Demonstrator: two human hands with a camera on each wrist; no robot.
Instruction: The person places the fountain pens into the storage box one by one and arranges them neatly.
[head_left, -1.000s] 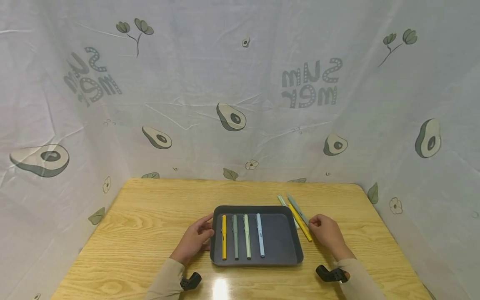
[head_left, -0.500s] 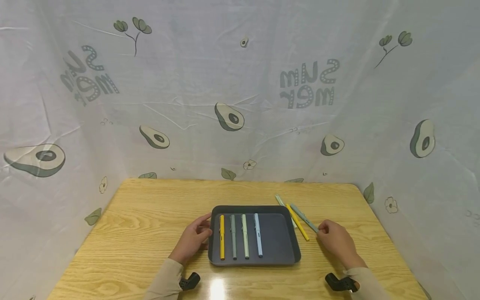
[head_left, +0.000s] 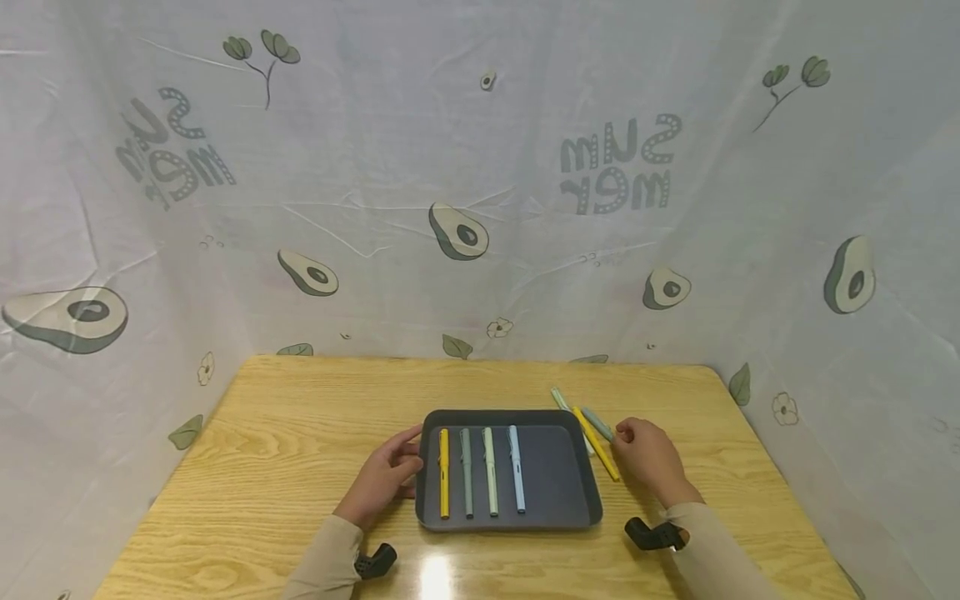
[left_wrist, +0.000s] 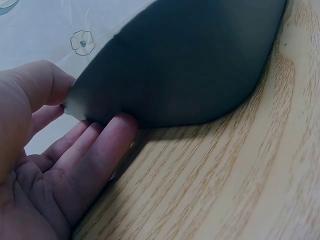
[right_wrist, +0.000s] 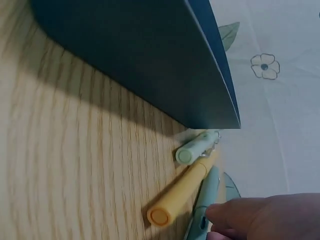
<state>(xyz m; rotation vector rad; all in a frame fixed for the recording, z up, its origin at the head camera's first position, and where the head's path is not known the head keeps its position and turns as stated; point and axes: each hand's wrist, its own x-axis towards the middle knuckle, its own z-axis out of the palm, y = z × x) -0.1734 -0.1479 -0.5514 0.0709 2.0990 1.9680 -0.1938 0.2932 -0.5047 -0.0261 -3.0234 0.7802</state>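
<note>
My left hand [head_left: 384, 475] holds the left side of a dark grey tray [head_left: 510, 527]; in the left wrist view the thumb is by the rim and fingertips touch the lower wall. Inside the tray lie a yellow pen [head_left: 444, 475], a grey-green pen [head_left: 468, 475], a pale green pen [head_left: 491, 475] and a light blue pen [head_left: 517, 471], side by side. Right of the tray, my right hand [head_left: 651, 457] pinches another grey-green pen [right_wrist: 206, 200] partway along its barrel. Beside it lie a second yellow pen [right_wrist: 182, 192] and a second pale green pen [right_wrist: 195, 148].
The wooden table [head_left: 337, 400] extends around the tray, with bare wood at its left and far side. A printed white cloth [head_left: 360, 167] hangs behind and at both sides. Black wrist cameras [head_left: 375, 562] sit at both cuffs.
The loose grey-green pen shifted right and towards me, apart from the yellow one. My right hand then moved from its near end up along it. My left hand stays on the tray.
</note>
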